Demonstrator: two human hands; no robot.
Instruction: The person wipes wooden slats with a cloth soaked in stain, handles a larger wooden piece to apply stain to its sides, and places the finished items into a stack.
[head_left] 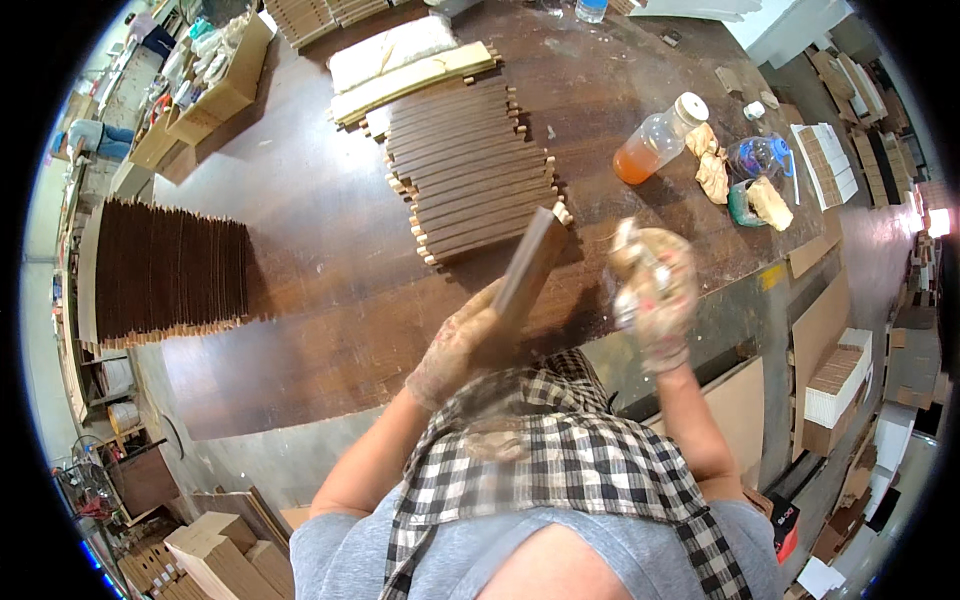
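Note:
My left hand [460, 340], in a stained glove, is closed round a dark brown wooden slat [531, 262] that tilts up and away over the table's front edge. To its right, my gloved right hand [667, 285] is smeared by motion. Its fingers look curled round a crumpled whitish wad [627, 305], whose kind is too blurred to tell. Beyond the slat lies a row of similar dark slats [470, 170] with pale, peg-like ends, side by side on the brown table [330, 370].
A tall stack of dark slats [170, 270] stands at the left. At the right are a bottle of orange liquid [650, 145], crumpled brown paper [710, 170], a blue-handled jug [757, 155] and a green container [742, 205]. A cardboard box [225, 90] sits at the far left.

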